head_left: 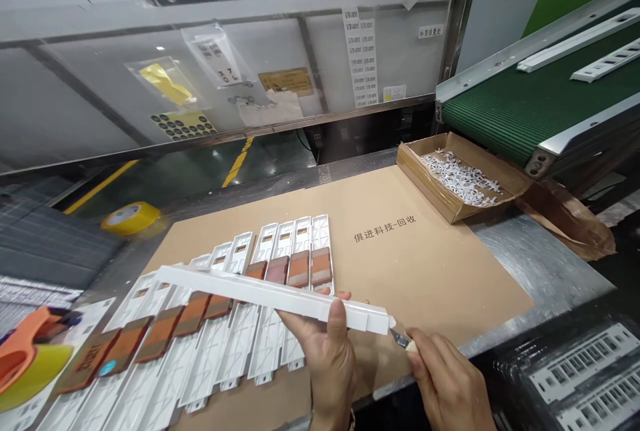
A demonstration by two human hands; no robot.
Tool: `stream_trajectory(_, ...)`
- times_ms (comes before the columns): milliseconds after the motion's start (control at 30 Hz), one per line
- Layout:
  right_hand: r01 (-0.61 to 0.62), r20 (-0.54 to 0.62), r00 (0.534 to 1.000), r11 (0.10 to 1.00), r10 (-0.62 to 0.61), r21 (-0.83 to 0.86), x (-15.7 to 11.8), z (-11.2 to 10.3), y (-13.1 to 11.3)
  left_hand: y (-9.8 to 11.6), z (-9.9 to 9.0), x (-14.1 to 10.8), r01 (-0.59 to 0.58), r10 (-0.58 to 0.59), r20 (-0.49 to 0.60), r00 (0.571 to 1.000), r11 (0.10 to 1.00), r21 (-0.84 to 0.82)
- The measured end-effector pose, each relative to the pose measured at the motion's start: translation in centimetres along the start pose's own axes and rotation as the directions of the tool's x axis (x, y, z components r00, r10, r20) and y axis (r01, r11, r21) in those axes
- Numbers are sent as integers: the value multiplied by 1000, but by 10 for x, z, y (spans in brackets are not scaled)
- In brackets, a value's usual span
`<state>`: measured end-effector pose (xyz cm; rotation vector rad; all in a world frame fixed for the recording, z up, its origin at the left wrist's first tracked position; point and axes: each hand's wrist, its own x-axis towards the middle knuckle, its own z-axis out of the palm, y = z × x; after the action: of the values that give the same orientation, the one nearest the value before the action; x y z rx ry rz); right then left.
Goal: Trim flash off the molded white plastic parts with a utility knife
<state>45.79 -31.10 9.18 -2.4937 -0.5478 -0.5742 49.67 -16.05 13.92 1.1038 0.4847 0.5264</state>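
Observation:
A long white plastic strip (280, 295) is gripped by my left hand (327, 351), thumb on its near side and fingers behind. It tilts down toward the right. In my right hand (447, 377) is a utility knife (401, 339), its blade pointing at the strip's right end and close to or touching it; most of the handle is hidden by my fingers. Left of and beneath the strip lie several white plastic parts (240, 344) side by side, with orange-brown blocks (160, 335) resting across them.
A cardboard sheet (425, 264) covers the metal table. An open cardboard box (435, 197) holds white scraps. Beyond it, a green conveyor (540, 97) carries white strips. Yellow tape (131, 217) and an orange tape dispenser (25, 351) lie left. Slotted white parts (585, 361) are at lower right.

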Motion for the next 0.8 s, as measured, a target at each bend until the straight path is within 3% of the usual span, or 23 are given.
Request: stream_trajectory(800,37,-25,999,996,-39,-81,2,-5,2,-1,-3,-3,8,-7,-14,1000,999,36)
